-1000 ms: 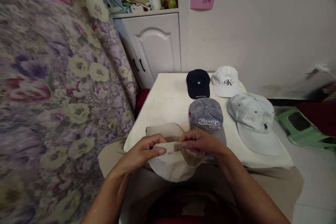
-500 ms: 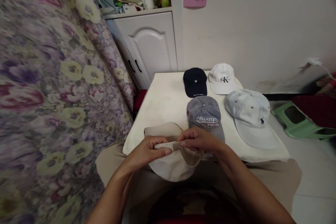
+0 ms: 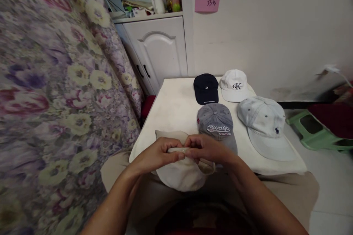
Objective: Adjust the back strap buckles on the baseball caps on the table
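A cream baseball cap (image 3: pixel 179 176) is held at the table's near edge, above the lap, with its brim pointing away from me. My left hand (image 3: pixel 162 151) pinches the cap's back strap between thumb and fingers. My right hand (image 3: pixel 202 147) is closed on the strap's other end, thumb and fingertips meeting the left ones. The fingers cover most of the strap's fastening. Just beyond my right hand lies a grey cap (image 3: pixel 215 119) with white lettering, its brim partly behind my wrist.
On the cream-covered table (image 3: pixel 173 99) lie a navy cap (image 3: pixel 206 88), a white cap (image 3: pixel 234 84) and a pale denim cap (image 3: pixel 263 121). A floral curtain (image 3: pixel 68 99) hangs at left. A green stool (image 3: pixel 306 128) stands at right, a white cabinet (image 3: pixel 160 47) behind.
My hands have drawn together along the strap. The rough tan patch that showed on it before is now covered. The cap has stayed almost in place; the view has shifted slightly.
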{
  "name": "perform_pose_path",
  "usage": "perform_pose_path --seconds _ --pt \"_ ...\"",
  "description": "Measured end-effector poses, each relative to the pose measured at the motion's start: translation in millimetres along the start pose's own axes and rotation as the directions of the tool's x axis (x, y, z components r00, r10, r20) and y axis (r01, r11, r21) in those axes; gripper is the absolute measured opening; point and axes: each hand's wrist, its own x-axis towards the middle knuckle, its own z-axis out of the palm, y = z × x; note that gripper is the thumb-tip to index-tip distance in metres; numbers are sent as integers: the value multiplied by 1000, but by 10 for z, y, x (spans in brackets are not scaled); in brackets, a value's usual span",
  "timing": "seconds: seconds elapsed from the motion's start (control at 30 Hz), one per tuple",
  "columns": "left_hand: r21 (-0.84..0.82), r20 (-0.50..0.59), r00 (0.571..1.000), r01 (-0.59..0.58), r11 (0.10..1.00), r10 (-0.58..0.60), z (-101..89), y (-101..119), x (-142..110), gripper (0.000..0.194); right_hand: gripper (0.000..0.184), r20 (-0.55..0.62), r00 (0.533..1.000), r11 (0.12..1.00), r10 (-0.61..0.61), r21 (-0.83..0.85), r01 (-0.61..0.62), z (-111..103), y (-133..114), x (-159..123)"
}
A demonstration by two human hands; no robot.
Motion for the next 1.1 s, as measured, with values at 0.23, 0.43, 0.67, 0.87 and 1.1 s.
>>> perform_pose_path --seconds 0.23,0.43,0.67,0.87,1.1 --pt "98 -160 987 1 995 15 19 -90 -129 27 29 -61 998 990 -1 142 10 -8 123 -6" --pt "193 -190 981 7 981 30 167 -115 -197 20 31 -36 999 987 -19 161 25 -10 192 -5" --pt "-29 -112 993 32 999 -35 142 -96 -114 27 27 -87 994 992 -63 104 72 44 171 -5" --pt "-72 -177 983 28 997 -41 150 -63 -102 26 18 -269 843 780 -466 -574 248 140 -37 -88" --pt "-93 -250 968 17 996 -40 189 -112 -90 31 17 -224 805 690 -550 -665 286 283 -130 -106"
